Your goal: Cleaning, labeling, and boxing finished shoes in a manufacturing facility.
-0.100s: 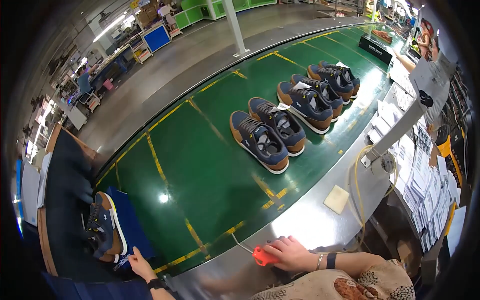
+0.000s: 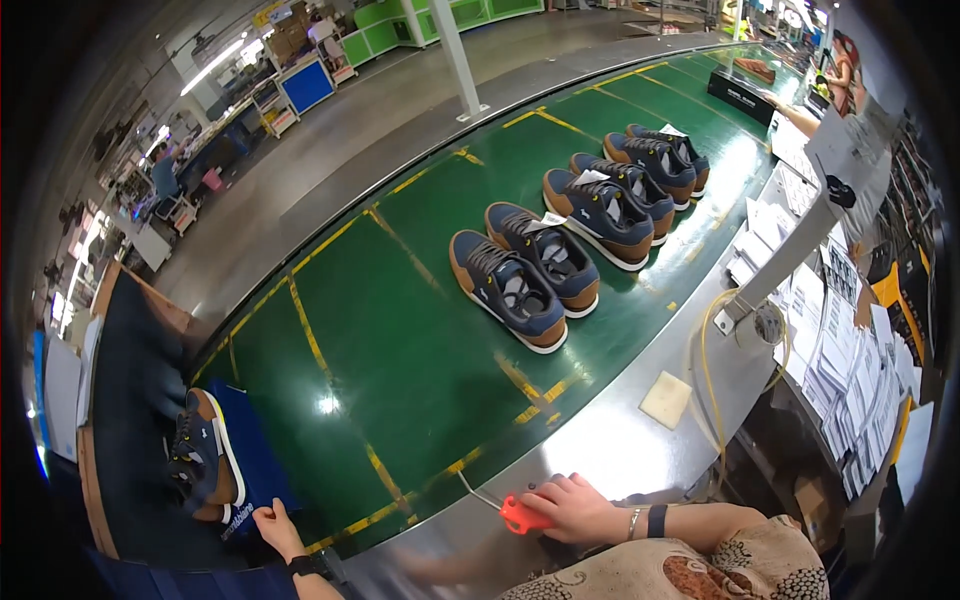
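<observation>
My right hand [image 2: 575, 508] rests on the steel ledge at the near edge of the green conveyor belt [image 2: 400, 330], fingers closed around a small red tool [image 2: 520, 517] with a thin wire running from it. My left hand [image 2: 275, 528] reaches to the lower left and touches the corner of a dark blue shoe box [image 2: 255, 460]. A navy and tan sneaker [image 2: 205, 458] lies beside that box. Three pairs of navy sneakers with tan soles stand on the belt: the nearest pair [image 2: 525, 275], a middle pair [image 2: 610, 205] and a far pair [image 2: 665, 158].
A beige pad [image 2: 666, 400] lies on the steel ledge [image 2: 620, 445], with a yellow cable [image 2: 708, 370] looping beside it. Stacks of paper sheets [image 2: 850, 350] fill the right side. Another person's arm [image 2: 800, 115] reaches in at far right. Workstations and green bins stand across the grey aisle.
</observation>
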A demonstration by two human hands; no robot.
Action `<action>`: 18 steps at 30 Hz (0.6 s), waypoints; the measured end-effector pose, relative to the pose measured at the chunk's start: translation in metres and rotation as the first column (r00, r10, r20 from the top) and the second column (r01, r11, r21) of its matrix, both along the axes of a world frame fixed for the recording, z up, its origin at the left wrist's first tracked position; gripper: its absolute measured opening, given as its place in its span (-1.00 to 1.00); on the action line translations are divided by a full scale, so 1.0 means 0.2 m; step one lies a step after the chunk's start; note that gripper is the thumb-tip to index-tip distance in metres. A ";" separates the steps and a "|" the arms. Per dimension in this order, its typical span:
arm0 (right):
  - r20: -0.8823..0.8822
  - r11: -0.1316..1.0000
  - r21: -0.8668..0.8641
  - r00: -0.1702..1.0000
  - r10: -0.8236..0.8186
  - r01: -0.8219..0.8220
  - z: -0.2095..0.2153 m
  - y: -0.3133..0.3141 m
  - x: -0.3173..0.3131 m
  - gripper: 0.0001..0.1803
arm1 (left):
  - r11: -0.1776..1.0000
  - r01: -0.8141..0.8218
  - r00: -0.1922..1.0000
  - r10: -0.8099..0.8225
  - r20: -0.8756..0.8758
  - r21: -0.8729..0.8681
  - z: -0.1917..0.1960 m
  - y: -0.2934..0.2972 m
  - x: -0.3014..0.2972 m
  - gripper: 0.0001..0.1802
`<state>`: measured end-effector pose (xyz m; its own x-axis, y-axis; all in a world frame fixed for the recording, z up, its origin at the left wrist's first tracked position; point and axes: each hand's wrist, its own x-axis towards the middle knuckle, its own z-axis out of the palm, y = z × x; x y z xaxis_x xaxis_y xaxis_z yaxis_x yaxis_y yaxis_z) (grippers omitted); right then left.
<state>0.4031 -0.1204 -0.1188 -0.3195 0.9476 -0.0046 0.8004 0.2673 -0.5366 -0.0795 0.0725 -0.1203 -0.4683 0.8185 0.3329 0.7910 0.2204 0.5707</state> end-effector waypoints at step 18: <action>-0.060 0.998 0.038 0.996 0.061 -0.059 0.06 -0.12 -0.28 -0.33 | 0.692 0.177 0.117 0.691 -0.713 0.700 2.17 -0.90 0.15 -0.65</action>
